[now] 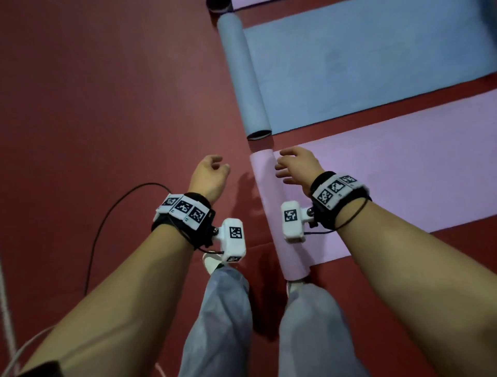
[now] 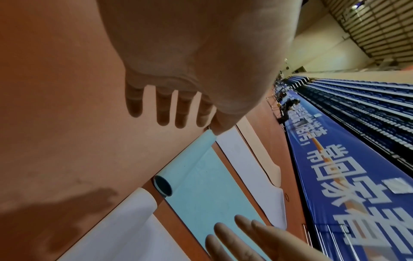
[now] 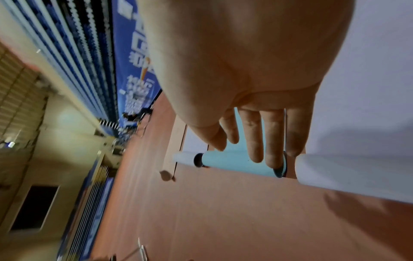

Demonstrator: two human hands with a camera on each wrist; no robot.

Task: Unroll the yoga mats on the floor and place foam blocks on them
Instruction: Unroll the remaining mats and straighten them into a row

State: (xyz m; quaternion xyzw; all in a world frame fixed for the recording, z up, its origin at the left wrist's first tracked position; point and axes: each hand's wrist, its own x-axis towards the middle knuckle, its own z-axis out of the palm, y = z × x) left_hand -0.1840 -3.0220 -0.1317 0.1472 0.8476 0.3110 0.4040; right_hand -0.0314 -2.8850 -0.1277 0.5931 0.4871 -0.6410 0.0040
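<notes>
A pink yoga mat [image 1: 390, 172] lies partly unrolled on the red floor, its remaining roll [image 1: 271, 215] running along its left end. My right hand [image 1: 293, 166] hovers over the far part of that roll with relaxed fingers [image 3: 254, 141] and holds nothing. My left hand [image 1: 212, 172] hangs over bare floor just left of the roll, fingers [image 2: 163, 107] loose and empty. Beyond lies a blue mat [image 1: 363, 67], partly unrolled with its own roll [image 1: 242, 78] at the left. No foam blocks show in any view.
Another pink mat [image 1: 250, 3] with a dark roll end peeks in at the top edge. A black cable [image 1: 91, 242] loops over the floor at left. My legs and shoes [image 1: 212, 262] stand near the pink roll's near end. Blue banner [image 2: 335, 176] and bleachers line the hall.
</notes>
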